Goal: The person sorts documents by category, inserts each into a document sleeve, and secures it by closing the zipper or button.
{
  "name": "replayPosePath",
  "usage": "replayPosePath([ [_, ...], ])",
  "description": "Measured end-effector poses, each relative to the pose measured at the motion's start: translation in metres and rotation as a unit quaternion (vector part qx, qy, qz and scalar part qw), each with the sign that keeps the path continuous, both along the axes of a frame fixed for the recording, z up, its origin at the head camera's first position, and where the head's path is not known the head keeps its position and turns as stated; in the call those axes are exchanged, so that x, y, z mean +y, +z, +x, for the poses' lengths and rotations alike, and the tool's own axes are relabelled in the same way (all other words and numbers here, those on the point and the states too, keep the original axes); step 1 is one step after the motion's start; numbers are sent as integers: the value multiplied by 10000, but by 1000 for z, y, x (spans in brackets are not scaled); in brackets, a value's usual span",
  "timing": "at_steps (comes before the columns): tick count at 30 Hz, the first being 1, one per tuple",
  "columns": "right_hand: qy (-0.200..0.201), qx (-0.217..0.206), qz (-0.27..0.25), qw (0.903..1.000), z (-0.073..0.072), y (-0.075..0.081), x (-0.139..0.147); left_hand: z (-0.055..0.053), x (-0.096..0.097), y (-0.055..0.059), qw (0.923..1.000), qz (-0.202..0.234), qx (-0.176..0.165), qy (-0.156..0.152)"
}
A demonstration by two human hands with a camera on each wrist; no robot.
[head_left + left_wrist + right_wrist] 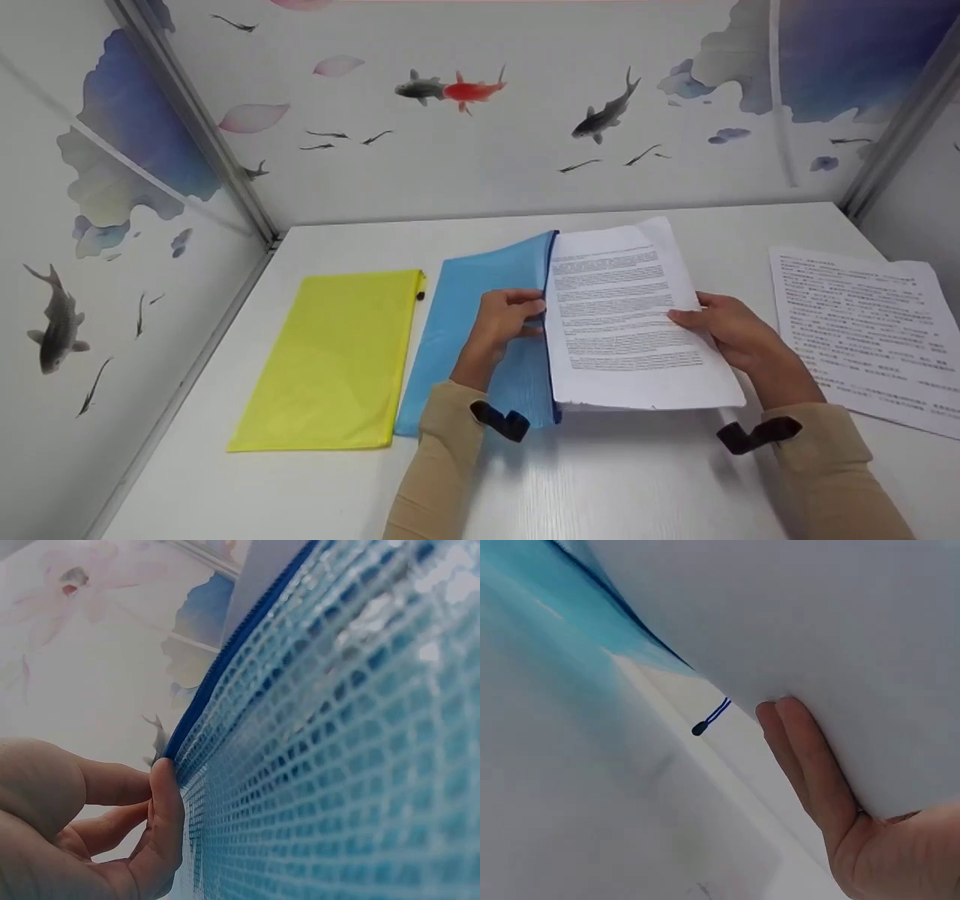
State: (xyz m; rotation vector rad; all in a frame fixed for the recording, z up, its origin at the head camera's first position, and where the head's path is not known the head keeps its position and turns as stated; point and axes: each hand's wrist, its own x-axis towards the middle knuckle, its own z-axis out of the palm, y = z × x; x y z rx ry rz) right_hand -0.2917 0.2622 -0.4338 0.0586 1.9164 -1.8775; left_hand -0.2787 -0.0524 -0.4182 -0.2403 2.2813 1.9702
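Note:
A blue mesh zip pouch [469,300] lies tilted at mid-table, its dark blue zipper edge [206,686] facing right. My left hand [499,319] pinches that edge between thumb and fingers, also seen in the left wrist view. Printed papers [622,307] extend rightward from the pouch's mouth, their left edge at the zipper line. At their right side my right hand [739,334] grips them, thumb on top and fingers [806,742] underneath. Below the papers, a dark zipper pull [700,728] hangs on a blue cord in the right wrist view.
To the left lies a yellow zip pouch [330,360], flat on the white table [637,480]. More printed sheets [862,337] rest at the right side. Printed panels with fish [607,109] wall off the back and sides.

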Motion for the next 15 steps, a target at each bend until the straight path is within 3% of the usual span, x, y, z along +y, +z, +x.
replayPosePath([
  [5,-94,616,749,9952,3,5,-4,-1,-2,1,9998,160,77,-93],
  [9,-149,770,998,9919,5,9,-4,-1,-2,1,9996,174,85,-181],
  [15,-159,1032,1450,9839,6,14,-2,0,-2,2,9999,124,36,-76],
])
